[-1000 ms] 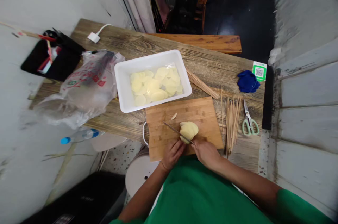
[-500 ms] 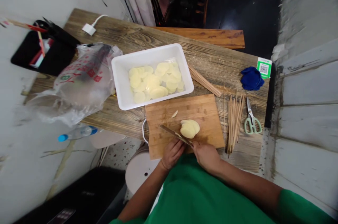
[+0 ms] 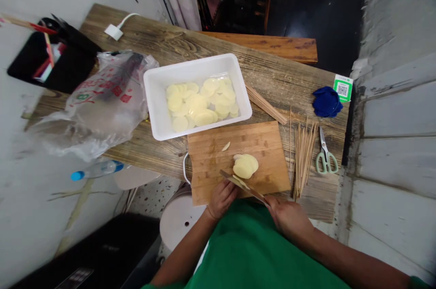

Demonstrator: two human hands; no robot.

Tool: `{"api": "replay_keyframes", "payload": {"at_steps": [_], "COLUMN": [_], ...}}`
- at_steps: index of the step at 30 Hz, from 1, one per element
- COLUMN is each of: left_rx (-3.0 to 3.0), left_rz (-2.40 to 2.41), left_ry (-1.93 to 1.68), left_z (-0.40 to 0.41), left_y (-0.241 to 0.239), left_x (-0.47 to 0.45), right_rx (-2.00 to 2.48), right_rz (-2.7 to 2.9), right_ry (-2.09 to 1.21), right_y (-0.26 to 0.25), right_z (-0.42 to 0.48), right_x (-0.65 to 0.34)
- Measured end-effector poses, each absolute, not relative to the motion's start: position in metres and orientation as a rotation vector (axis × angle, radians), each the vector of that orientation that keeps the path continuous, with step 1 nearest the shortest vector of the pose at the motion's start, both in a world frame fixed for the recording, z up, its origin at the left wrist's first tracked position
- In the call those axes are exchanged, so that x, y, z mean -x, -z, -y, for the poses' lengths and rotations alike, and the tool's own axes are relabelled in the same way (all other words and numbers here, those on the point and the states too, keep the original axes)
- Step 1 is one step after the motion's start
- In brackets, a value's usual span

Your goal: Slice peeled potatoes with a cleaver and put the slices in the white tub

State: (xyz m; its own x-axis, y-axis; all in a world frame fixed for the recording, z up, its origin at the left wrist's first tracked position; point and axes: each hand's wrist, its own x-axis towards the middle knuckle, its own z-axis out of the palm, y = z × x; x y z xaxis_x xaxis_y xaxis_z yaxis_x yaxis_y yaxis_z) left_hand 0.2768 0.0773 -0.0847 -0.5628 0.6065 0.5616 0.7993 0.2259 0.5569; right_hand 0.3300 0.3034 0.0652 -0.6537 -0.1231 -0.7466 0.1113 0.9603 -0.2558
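In my right hand is the handle of a kitchen knife, its blade slanting up and left across the front of the wooden cutting board. My left hand is closed at the board's front edge, fingers bunched against the blade; the potato piece under them is mostly hidden. A thin pale potato slice clings along the blade's far side. Just beyond lies a small overlapping pile of potato slices. A small sliver rests farther back on the board.
Behind the board stands a white plastic tub holding potato slices. To the right lie wooden skewers, green-handled scissors and a blue cloth-like item. A plastic bag and black organizer occupy the left.
My right hand has drawn back to the right and toward my body, sliding the knife with it. A thin slice now shows along the blade. My left hand stays about where it was.
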Motion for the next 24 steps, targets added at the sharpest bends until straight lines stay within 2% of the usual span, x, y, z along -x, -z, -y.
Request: {"api": "replay_keyframes", "payload": {"at_steps": [24], "left_rx": [1.307], "left_rz": [2.307], "left_ry": [1.310], "left_z": [-0.073], "left_y": [0.087], "left_x": [-0.278], "right_rx": [0.056], "right_rz": [-2.284], "right_ry": [0.229], "right_y": [-0.057], "right_z": [-0.299], "right_x": [-0.346]}}
